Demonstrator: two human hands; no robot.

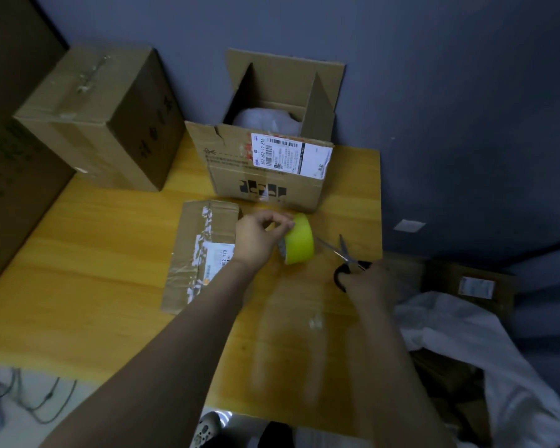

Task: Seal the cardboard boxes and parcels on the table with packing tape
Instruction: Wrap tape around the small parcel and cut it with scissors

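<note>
— Two hands at work; what does each have?

— The left hand (259, 236) pinches the yellow-green tape roll (299, 239) by its rim, lifted off the surface (94, 302). The right hand (366, 279) grips the black handles of the scissors (343, 252). Their blades are parted and point at the roll from just right of it.

— Which step is this?

— Cutting off a length, I'd say. A blurred strip of clear tape (291, 318) seems to run from the roll back toward the person, between the two forearms.

— Where are the boxes?

— The flat parcel (201, 253) lies just left of the left hand, already showing tape. The open box (272, 156) stands beyond that hand with its flaps up and white padding inside. A sealed box (101, 118) sits farther off to the left.

— And next?

— Probably close the blades across the strip near the roll, keeping it taut so it doesn't fold onto itself. Then the open box needs its flaps folded down.
</note>
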